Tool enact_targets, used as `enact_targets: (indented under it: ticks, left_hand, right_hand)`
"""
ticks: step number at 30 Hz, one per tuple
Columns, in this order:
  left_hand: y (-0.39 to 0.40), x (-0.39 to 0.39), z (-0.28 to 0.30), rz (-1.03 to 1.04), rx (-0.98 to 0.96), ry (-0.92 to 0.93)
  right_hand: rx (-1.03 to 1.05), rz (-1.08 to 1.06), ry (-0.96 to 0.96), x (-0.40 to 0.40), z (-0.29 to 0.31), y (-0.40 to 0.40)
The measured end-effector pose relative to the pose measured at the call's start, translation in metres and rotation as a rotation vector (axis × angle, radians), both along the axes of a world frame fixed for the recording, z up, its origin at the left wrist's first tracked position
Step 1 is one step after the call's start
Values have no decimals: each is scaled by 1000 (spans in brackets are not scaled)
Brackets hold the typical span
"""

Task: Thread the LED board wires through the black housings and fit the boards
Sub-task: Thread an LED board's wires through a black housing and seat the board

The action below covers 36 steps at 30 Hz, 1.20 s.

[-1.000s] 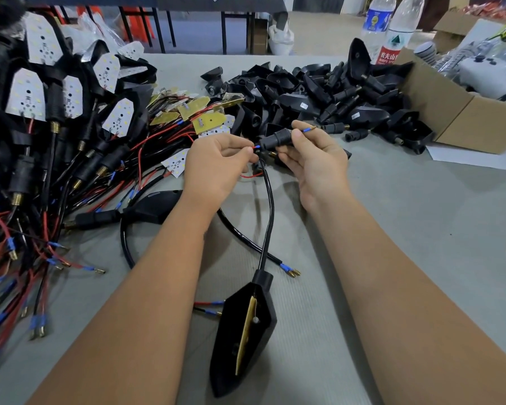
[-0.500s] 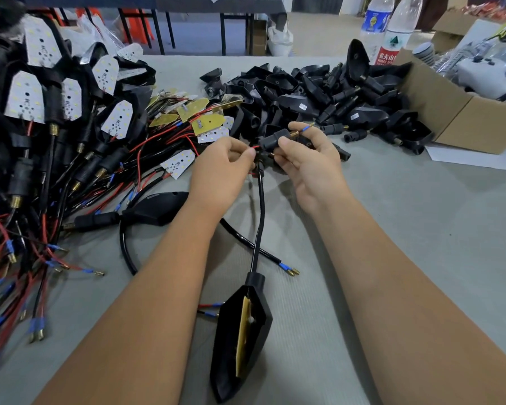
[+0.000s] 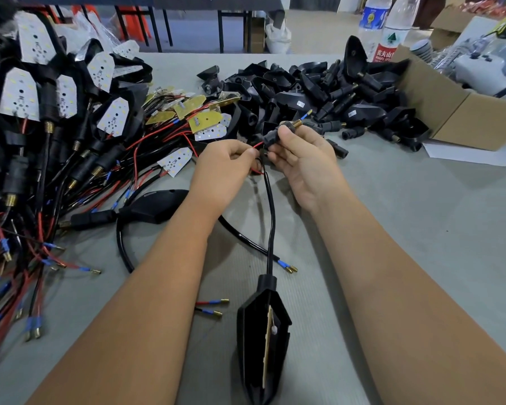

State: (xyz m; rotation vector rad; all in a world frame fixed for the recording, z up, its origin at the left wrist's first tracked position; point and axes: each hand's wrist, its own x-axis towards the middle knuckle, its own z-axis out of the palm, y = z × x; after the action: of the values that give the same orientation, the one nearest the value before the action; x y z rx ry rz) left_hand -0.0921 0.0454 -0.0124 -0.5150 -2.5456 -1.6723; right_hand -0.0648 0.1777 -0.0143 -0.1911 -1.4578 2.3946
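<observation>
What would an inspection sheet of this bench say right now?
Surface: grey table, mostly covered at the far side.
Job's things: black stem with brass thread held up; housing with a board in it lies near.
Clutter: pile of empty housings; finished units heaped left; loose boards.
Hands: left hand pinches the red wire; right hand grips the stem.
Cables: black cable runs from stem to housing; red and black leads tangled left.
Surroundings: cardboard box, two bottles, table legs behind.
</observation>
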Motion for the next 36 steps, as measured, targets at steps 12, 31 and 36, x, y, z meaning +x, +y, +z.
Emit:
enact_targets:
  ticks: [12, 31, 36]
  left_hand:
    - [2, 1, 1, 25, 27, 21]
    - [0, 2, -2, -45, -80, -4]
    - [1, 1, -3, -93, -122, 64]
  right_hand:
    - [78, -39, -33, -1, -1, -3]
    - [-52, -76, -22, -4, -4, 1]
    - [146, -60, -29, -3, -3, -3]
